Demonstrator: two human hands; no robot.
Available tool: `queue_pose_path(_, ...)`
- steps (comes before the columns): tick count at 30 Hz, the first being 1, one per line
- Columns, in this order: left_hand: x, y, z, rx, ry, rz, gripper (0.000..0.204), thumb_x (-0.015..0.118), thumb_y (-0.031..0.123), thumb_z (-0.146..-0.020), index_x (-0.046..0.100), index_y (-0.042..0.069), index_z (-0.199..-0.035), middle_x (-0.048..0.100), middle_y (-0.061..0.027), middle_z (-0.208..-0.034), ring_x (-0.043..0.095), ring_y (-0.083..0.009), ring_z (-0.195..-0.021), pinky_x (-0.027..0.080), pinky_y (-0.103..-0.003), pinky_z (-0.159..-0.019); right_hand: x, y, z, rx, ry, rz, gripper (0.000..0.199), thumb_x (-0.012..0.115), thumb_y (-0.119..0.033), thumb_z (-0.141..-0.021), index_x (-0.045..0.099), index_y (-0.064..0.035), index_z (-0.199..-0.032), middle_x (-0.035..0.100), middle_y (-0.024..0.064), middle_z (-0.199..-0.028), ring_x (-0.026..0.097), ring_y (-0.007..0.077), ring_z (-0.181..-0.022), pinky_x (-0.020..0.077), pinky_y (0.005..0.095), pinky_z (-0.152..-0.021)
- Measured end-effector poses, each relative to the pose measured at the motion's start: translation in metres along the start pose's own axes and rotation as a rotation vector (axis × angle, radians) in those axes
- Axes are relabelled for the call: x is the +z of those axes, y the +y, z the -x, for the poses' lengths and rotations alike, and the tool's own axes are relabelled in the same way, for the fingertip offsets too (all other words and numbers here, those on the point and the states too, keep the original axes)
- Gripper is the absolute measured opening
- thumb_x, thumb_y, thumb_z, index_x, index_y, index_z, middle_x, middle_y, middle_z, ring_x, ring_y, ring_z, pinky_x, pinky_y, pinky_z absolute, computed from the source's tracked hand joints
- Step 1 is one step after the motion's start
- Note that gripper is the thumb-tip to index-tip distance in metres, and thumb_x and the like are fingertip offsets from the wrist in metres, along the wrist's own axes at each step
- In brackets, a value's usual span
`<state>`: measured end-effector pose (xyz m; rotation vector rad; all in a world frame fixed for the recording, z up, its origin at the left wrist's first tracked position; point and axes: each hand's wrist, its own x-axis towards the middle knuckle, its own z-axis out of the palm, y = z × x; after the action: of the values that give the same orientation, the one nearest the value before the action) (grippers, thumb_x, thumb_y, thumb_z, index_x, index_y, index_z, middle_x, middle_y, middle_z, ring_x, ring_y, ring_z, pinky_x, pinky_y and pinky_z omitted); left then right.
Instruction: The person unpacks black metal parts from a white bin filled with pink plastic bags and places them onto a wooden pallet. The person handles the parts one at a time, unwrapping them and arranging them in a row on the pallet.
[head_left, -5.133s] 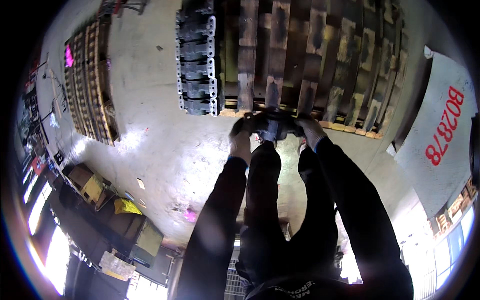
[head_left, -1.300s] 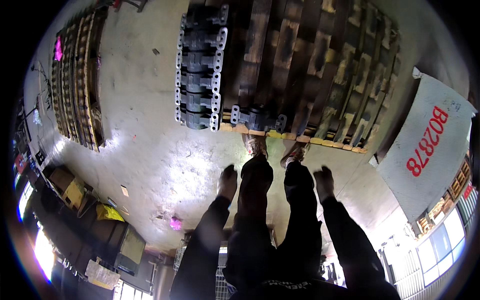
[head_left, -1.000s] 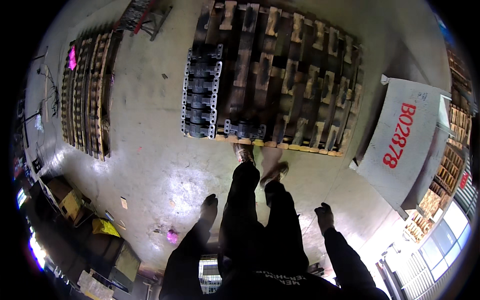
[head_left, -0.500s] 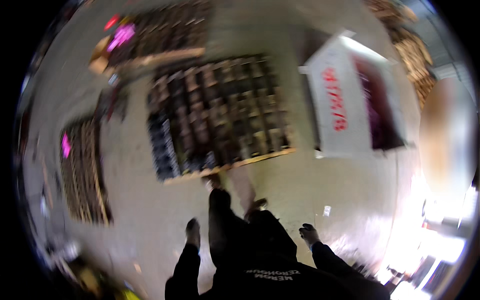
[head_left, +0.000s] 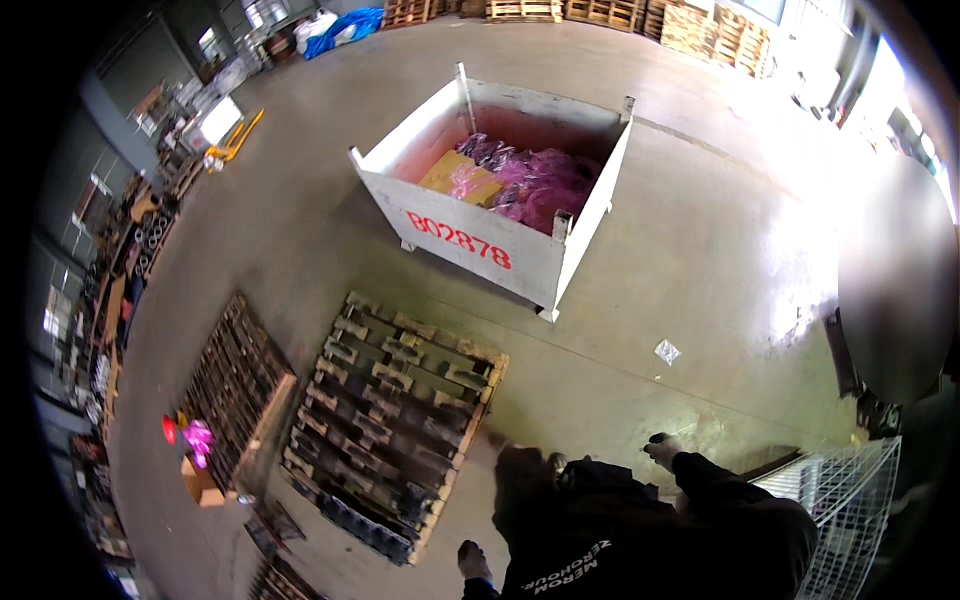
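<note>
My left hand [head_left: 474, 560], in a grey glove with dark fingertips, hangs beside my body at the lower edge, close to the wooden pallet. It appears loosely open, and I see nothing in it. Out to the right, my right hand [head_left: 662, 452] hangs over the bare floor, gloved the same way. Its fingers are loosely apart with nothing between them. The pallet [head_left: 503, 372] nearest me lies on the floor to the left and carries rows of dark metal parts. Neither hand touches it.
Ahead stands a white metal bin [head_left: 385, 195] holding pink plastic film [head_left: 550, 185] and cardboard [head_left: 455, 178]. Another loaded pallet [head_left: 235, 385] lies left, beside an open cardboard box [head_left: 203, 484]. A wire cage [head_left: 855, 510] is close on my right. A yellow pallet jack [head_left: 235, 140] stands far left.
My view has turned to the right and lifted. The white bin has shifted from the right to ahead, and the pallets have moved leftward. Both hands stay low, holding nothing visible.
</note>
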<state>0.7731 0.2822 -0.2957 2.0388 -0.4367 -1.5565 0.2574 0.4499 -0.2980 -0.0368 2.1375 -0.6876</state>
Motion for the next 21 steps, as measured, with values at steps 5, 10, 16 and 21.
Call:
queue_pose_path(5,0.037,0.044,-0.027,0.077,-0.083,-0.049,0.023,0.052,0.011,-0.089,0.045,0.018,-0.069,0.037,0.0048,-0.056,0.036,-0.0076,-0.044,0.025,-0.027,-0.04,0.022,-0.021,-0.035,-0.08,-0.028,-0.061,0.043,0.068,-0.014,-0.083,0.058,0.0048,-0.12,0.068,0.0121,-0.09,0.063,0.0183,-0.073,0.0509,0.0299,-0.061)
queue_pose_path(10,0.101,0.093,-0.07,-0.007,-0.117,-0.251,0.012,0.056,0.015,-0.089,0.053,0.013,-0.079,0.046,-0.0006,-0.065,0.043,-0.0125,-0.052,0.032,-0.03,-0.046,0.0,-0.086,-0.052,-0.039,0.009,-0.123,0.048,0.068,-0.016,-0.083,0.057,0.0052,-0.124,0.067,0.0158,-0.103,0.062,0.0221,-0.09,0.0507,0.0315,-0.077)
queue_pose_path(16,0.215,0.169,-0.159,0.147,-0.122,-0.667,0.041,0.053,0.036,-0.096,0.059,-0.002,-0.11,0.061,-0.0226,-0.108,0.061,-0.0323,-0.093,0.046,-0.041,-0.079,-0.052,-0.188,-0.061,0.046,0.058,-0.146,0.05,0.067,-0.018,-0.084,0.055,0.0064,-0.126,0.064,0.0203,-0.118,0.062,0.0279,-0.11,0.0486,0.0344,-0.095)
queue_pose_path(21,0.398,0.326,-0.09,0.452,-0.449,-0.661,0.049,0.052,0.035,-0.099,0.056,-0.007,-0.123,0.061,-0.0238,-0.123,0.058,-0.0292,-0.11,0.044,-0.037,-0.093,-0.094,-0.247,-0.106,-0.102,0.312,-0.163,0.048,0.067,-0.016,-0.084,0.056,0.0054,-0.125,0.066,0.0189,-0.115,0.063,0.0276,-0.108,0.0486,0.0347,-0.094)
